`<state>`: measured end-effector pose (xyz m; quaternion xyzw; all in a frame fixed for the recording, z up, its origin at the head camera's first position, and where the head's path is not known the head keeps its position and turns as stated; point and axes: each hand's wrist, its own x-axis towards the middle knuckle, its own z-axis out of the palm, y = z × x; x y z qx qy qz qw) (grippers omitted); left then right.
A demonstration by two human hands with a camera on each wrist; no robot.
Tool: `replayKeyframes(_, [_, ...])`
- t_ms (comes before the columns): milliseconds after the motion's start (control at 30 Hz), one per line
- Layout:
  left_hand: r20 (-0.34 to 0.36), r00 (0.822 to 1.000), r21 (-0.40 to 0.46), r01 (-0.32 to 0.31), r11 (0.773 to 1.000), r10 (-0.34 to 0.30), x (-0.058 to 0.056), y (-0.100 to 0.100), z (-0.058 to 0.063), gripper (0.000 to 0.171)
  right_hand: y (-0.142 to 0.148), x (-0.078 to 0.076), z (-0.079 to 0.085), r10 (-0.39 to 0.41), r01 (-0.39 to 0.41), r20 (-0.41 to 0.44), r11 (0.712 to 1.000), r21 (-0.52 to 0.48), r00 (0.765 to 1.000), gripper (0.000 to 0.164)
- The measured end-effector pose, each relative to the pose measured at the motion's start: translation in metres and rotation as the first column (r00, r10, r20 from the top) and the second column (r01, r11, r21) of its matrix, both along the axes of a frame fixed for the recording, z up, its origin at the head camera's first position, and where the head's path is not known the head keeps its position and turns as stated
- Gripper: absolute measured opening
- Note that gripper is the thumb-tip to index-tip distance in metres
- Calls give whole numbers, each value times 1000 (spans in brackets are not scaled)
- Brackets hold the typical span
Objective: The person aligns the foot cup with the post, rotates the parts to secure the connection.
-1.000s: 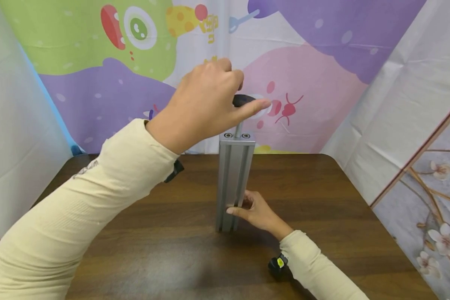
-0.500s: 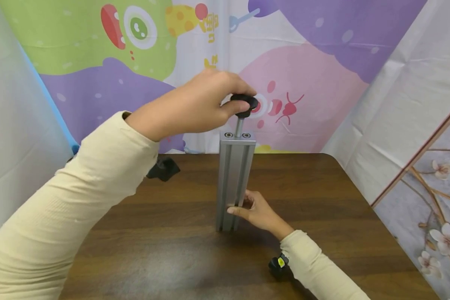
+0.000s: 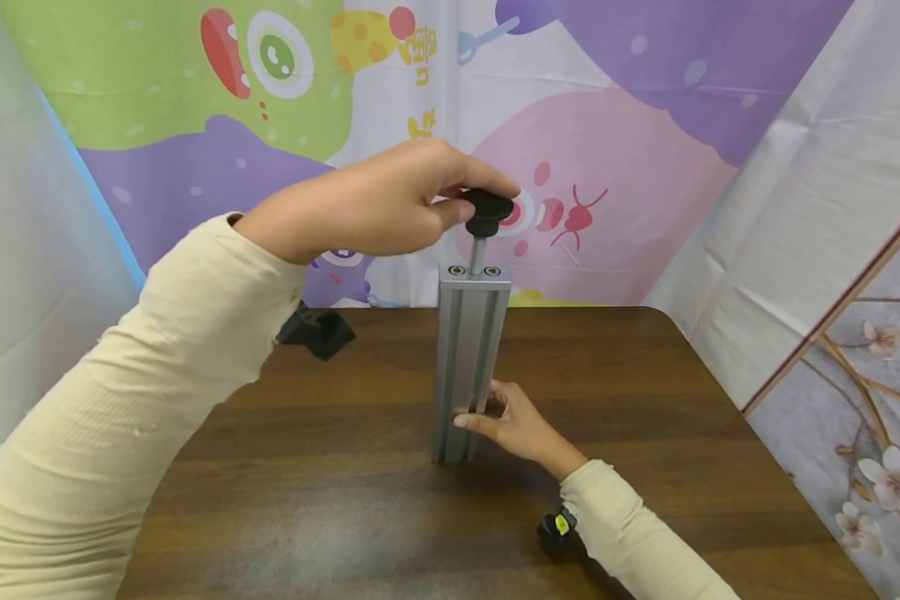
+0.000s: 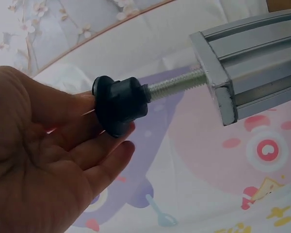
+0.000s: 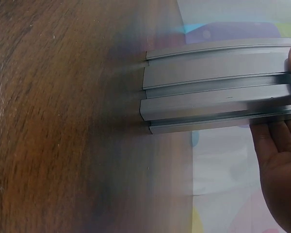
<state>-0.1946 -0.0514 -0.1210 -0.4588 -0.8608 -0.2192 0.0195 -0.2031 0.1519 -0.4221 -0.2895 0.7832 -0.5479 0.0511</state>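
An upright grey aluminium profile (image 3: 471, 358) stands on the wooden table, a metal end plate with two bolts on its top. From that plate rises a threaded rod (image 4: 177, 86) capped by a black levelling foot (image 3: 487, 215) with a round flared disc. My left hand (image 3: 378, 200) pinches the disc's rim between thumb and fingers; the left wrist view shows the other fingers loosely bent below it. Low on the profile, my right hand (image 3: 521, 423) grips its side, thumb across the front face. In the right wrist view the profile's lower end meets the table.
The brown wooden table (image 3: 307, 500) has rounded far corners. Behind it hangs a cartoon-printed cloth (image 3: 600, 167), with white cloth at the left and a floral panel (image 3: 870, 433) at the right. Black wrist cameras are strapped on both sleeves.
My left hand has come down from above the levelling foot, turned at the wrist and shifted slightly left, thumb now at the disc's near edge. Profile and right hand stay still.
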Motion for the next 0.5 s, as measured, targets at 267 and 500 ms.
replayKeyframes(267, [-439, 862, 79, -245, 966, 255, 11, 17, -17, 47, 1, 1, 2, 21, -21, -4, 1000, -6, 1000, 28])
replayKeyframes(500, [-547, 775, 105, -314, 944, 318, 15, 22, -22, 50, 1, 1, 1, 26, -26, 0, 1000, -7, 1000, 29])
